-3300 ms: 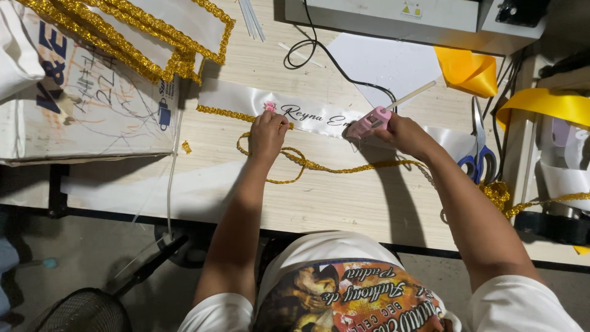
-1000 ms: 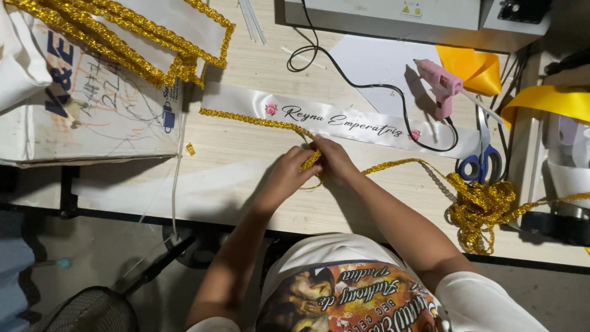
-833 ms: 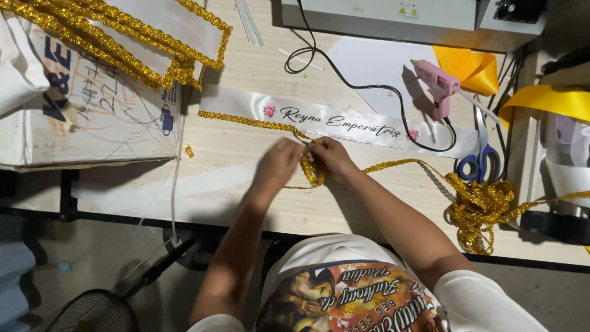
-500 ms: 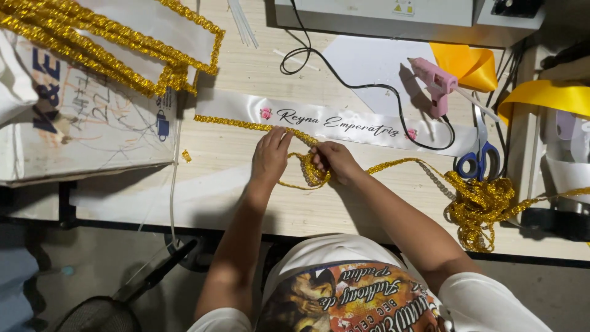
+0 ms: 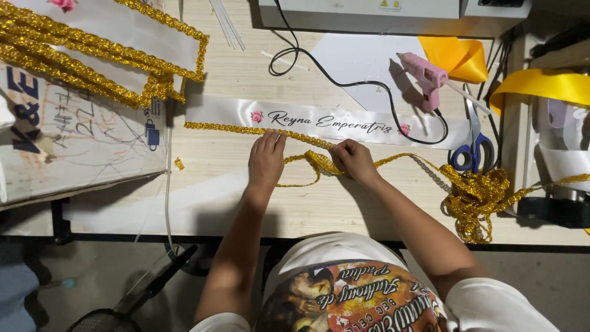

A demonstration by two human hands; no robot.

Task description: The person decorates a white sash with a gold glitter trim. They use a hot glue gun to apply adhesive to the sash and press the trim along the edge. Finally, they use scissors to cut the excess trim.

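A white satin sash (image 5: 221, 114) with dark script and small pink flowers lies across the wooden table (image 5: 246, 203). Gold glitter trim (image 5: 215, 127) runs along its lower edge. My left hand (image 5: 266, 161) lies flat, its fingertips pressing the trim against the sash edge. My right hand (image 5: 353, 162) pinches the same trim where it loops and twists. From there the trim trails right into a loose gold heap (image 5: 476, 197).
A pink glue gun (image 5: 425, 77) with a black cord (image 5: 319, 71) rests behind the sash, blue-handled scissors (image 5: 472, 150) to its right. Yellow ribbon (image 5: 541, 86) sits at the far right. More gold-trimmed white sashes (image 5: 123, 37) lie on a scribbled board (image 5: 74, 147) at the left.
The glue gun left my right hand and now rests on the table. Both hands came together on the gold trim; my left hand then spread flat onto the sash edge.
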